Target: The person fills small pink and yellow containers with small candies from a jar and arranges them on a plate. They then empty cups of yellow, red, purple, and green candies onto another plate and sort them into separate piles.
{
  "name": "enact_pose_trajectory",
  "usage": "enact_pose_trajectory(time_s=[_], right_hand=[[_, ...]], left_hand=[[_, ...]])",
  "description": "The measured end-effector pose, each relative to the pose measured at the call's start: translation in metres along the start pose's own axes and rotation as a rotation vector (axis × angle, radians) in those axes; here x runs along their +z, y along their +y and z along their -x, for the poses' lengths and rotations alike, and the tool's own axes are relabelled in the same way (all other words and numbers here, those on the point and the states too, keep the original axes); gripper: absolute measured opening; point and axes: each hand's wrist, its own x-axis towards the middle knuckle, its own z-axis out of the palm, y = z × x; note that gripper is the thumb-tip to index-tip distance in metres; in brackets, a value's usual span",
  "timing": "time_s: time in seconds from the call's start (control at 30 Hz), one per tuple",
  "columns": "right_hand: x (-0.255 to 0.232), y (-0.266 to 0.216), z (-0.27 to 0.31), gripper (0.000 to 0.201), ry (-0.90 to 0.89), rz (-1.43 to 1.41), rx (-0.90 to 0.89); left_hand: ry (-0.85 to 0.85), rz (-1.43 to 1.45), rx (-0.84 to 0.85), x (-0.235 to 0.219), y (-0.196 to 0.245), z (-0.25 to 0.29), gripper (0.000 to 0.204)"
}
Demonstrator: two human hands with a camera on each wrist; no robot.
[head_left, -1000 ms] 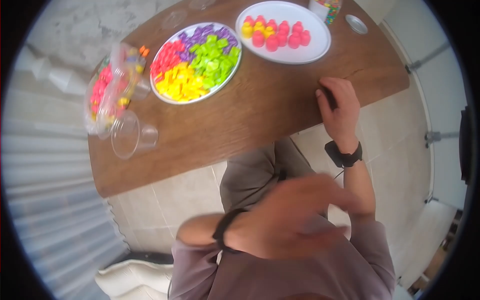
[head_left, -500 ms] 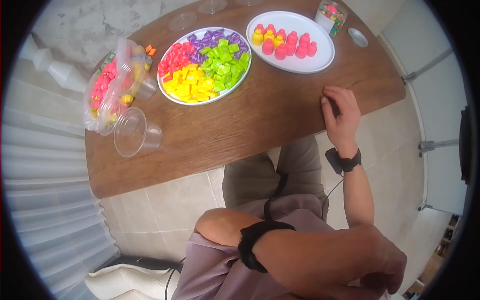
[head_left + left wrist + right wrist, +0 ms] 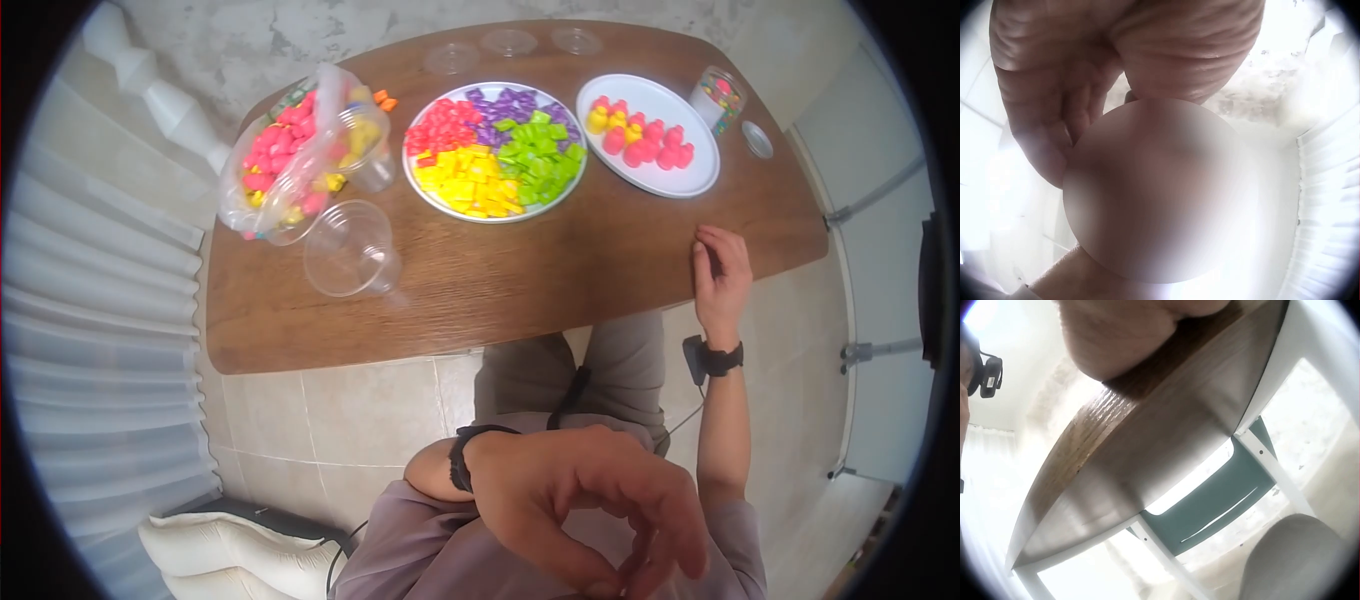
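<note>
1. Pink and yellow bottle-shaped pieces sit on the oval plate, right of the round candy plate. They are packed close; one knock would likely topple several.
2. Candies reach near the round plate's rim. Tilting it could shed some.
3. Jar lies beyond the oval plate, right of the round plate; apparently uncapped, so a bump might spill it.
4. Clear cup, left and nearer the body than the round plate, looks light; a passing sleeve could tip it.
5. Right hand, nearer the body and right of the round plate: fingers loosely curled, together, nothing visible held. Wrist cable might snag.
6. Left hand, before the torso: fingers curved towards thumb; tip contact, cannot tell.
</note>
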Motion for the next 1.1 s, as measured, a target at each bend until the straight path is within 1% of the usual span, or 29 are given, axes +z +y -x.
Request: enact_pose_trajectory(time_s=[0.03,0.07,0.13,0.2,0.27,0.33,0.37,0.43,0.47,0.53,0.57,0.63,0.67,0.73,0.77,0.83,0.93,0.97,1.0,1.03,1.07,1.1], right_hand=[[0.000,0.000,0.000,0.011,-0.009,-0.006,0.015],[0.001,0.000,0.000,0.011,-0.016,-0.019,0.008],[0.002,0.002,0.001,0.010,-0.014,-0.019,0.023],[0.003,0.005,0.002,0.010,-0.045,-0.024,0.013],[0.003,0.007,0.004,0.010,-0.036,-0.038,0.043],[0.003,0.010,0.004,0.011,-0.060,-0.021,0.027],[0.002,0.009,0.003,0.011,-0.062,-0.014,0.037],[0.002,0.015,0.005,0.012,-0.074,-0.017,0.053],[0.004,0.016,0.006,0.012,-0.087,-0.026,0.050],[0.003,0.017,0.007,0.013,-0.077,-0.062,0.108],[0.004,0.019,0.007,0.015,-0.080,-0.065,0.114],[0.006,0.021,0.009,0.015,-0.091,-0.080,0.128],[0.004,0.021,0.009,0.015,-0.086,-0.079,0.144],[0.003,0.020,0.008,0.016,-0.080,-0.088,0.161],[0.003,0.017,0.007,0.016,-0.083,-0.066,0.158],[0.003,0.012,0.008,0.016,-0.083,-0.038,0.175],[0.001,0.009,0.006,0.015,-0.086,-0.009,0.186],[0.001,0.009,0.005,0.015,-0.094,0.018,0.124],[0.000,0.009,0.003,0.014,-0.101,0.040,0.059],[0.000,0.007,0.002,0.014,-0.106,0.050,0.056],[-0.001,0.006,0.003,0.014,-0.111,0.049,0.064],[-0.001,0.006,0.003,0.014,-0.113,0.046,0.066]], left_hand=[[-0.032,-0.001,0.032,-0.001,0.002,0.003,0.036],[-0.024,-0.012,0.041,-0.003,0.004,0.005,0.036],[-0.086,0.014,0.081,-0.006,0.007,0.008,0.039],[-0.065,0.029,0.099,-0.004,0.006,0.010,0.041],[-0.055,0.050,0.113,-0.006,0.001,0.011,0.043],[-0.147,0.102,0.247,-0.012,-0.002,0.013,0.048],[-0.140,0.097,0.257,-0.015,0.002,0.015,0.048],[-0.191,0.065,0.196,-0.021,0.010,0.021,0.046],[-0.180,0.059,0.207,-0.022,0.009,0.023,0.046],[-0.233,0.222,0.181,-0.026,0.004,0.023,0.040],[-0.220,0.215,0.191,-0.028,0.004,0.023,0.040],[-0.300,0.339,0.197,-0.030,0.004,0.018,0.031],[-0.292,0.347,0.198,-0.031,0.001,0.014,0.031],[-0.283,0.290,0.406,-0.033,-0.003,0.006,0.033],[-0.275,0.300,0.397,-0.035,-0.002,0.005,0.033],[-0.239,0.369,0.276,-0.041,0.001,0.004,0.035],[-0.206,0.395,0.241,-0.051,0.000,-0.002,0.034],[-0.203,0.413,0.240,-0.052,-0.004,-0.005,0.034],[-0.143,0.422,0.286,-0.052,-0.008,-0.008,0.032],[-0.077,0.427,0.332,-0.052,-0.010,-0.011,0.030],[-0.069,0.432,0.331,-0.052,-0.010,-0.014,0.030],[-0.015,0.372,0.382,-0.053,-0.010,-0.019,0.029]])
